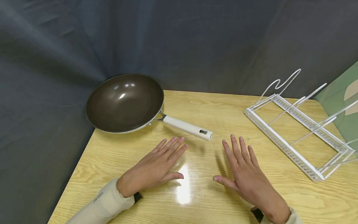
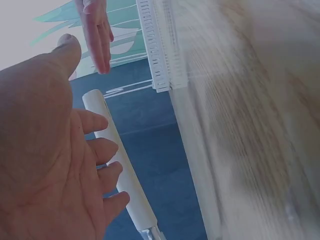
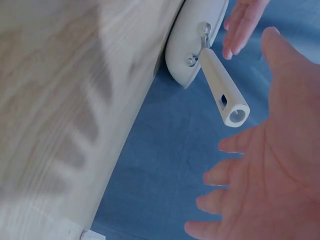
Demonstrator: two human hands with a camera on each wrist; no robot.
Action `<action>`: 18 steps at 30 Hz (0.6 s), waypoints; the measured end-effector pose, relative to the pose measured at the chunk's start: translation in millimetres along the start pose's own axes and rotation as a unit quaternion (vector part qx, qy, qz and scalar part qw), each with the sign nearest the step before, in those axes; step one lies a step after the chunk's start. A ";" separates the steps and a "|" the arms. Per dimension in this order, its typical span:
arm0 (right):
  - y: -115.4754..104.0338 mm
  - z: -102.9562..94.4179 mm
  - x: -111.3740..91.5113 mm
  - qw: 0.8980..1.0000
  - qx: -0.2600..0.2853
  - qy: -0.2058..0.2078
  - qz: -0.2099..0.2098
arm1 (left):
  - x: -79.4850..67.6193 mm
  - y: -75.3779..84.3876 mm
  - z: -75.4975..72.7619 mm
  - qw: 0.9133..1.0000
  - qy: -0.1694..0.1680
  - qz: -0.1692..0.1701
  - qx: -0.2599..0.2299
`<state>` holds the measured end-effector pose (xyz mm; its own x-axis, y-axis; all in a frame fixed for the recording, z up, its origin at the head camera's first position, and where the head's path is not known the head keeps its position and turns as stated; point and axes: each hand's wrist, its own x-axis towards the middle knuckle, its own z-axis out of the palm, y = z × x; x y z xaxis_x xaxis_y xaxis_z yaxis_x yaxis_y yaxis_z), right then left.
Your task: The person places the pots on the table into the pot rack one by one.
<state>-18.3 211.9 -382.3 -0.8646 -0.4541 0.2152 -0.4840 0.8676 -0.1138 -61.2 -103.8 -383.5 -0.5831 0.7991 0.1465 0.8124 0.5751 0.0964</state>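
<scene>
A dark non-stick wok (image 1: 125, 102) with a white handle (image 1: 186, 127) sits at the table's back left corner; its handle points toward the table's middle. Both hands hover palm-down just above the wooden table (image 1: 201, 105), fingers straight and holding nothing. My left hand (image 1: 156, 165) lies just in front of the handle, its fingertips close below it. My right hand (image 1: 246, 174) is to the right of the handle's end. In the left wrist view the handle (image 2: 120, 170) runs beside my fingers (image 2: 100, 150). The right wrist view shows the handle's open end (image 3: 236, 115) near my palm.
A white wire rack (image 1: 299, 130) with upright dividers stands on the right side of the table. Dark cloth hangs behind and to the left of the table. The table's left edge runs close to the wok.
</scene>
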 end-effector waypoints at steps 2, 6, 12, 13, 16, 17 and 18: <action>1.0 -0.8 2.1 1.000 0.001 0.002 0.002 | -0.6 -0.8 1.5 1.000 0.002 -0.002 -0.002; 1.2 -2.2 3.0 1.000 0.006 0.007 0.009 | -1.8 -1.3 5.4 1.000 -0.004 -0.003 -0.013; -0.6 -4.7 6.3 1.000 0.017 0.018 0.007 | -1.1 -5.1 5.8 1.000 -0.003 -0.011 -0.010; -0.8 -5.1 7.1 1.000 0.019 0.020 0.006 | -0.6 -5.8 5.5 1.000 -0.002 -0.011 -0.009; -0.3 -6.7 10.1 1.000 0.020 0.021 0.004 | 1.9 -7.6 5.0 1.000 0.004 -0.008 -0.007; 0.1 -7.2 11.3 1.000 0.019 0.021 0.004 | 2.8 -8.0 4.8 1.000 0.005 -0.007 -0.007; 0.6 -7.5 12.5 1.000 0.019 0.020 0.005 | 3.6 -8.2 4.5 1.000 0.007 -0.007 -0.006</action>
<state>-28.3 208.3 -372.4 -0.8632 -0.4368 0.2531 -0.4814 0.8632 -0.1521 -70.0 -104.9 -388.2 -0.5938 0.7888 0.1585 0.8046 0.5836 0.1100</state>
